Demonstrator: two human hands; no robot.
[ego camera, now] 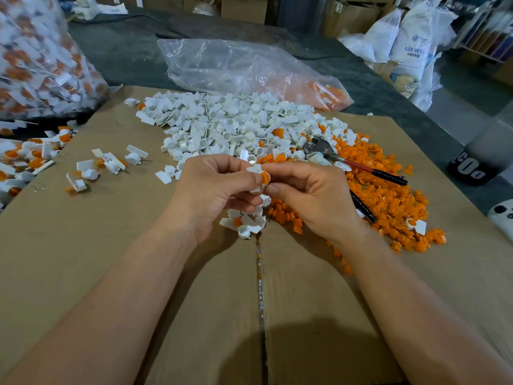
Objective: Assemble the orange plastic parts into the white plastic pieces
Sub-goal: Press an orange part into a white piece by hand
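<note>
My left hand (pixel 213 187) pinches a white plastic piece (pixel 254 170) above the cardboard, with more white pieces (pixel 244 222) bunched under its palm. My right hand (pixel 311 195) pinches an orange plastic part (pixel 265 177) and holds it against that white piece. A heap of white pieces (pixel 236 126) lies just beyond the hands. Loose orange parts (pixel 388 195) are spread to the right. How far the orange part sits inside the white piece is hidden by the fingers.
Pliers with red-black handles (pixel 358 165) lie on the orange parts. Several assembled pieces (pixel 108 162) lie at left, with more at the left edge (pixel 25 159). A full clear bag (pixel 39 56) stands at far left; a nearly flat bag (pixel 249 70) lies behind. Flattened cardboard (pixel 194 301) covers the table.
</note>
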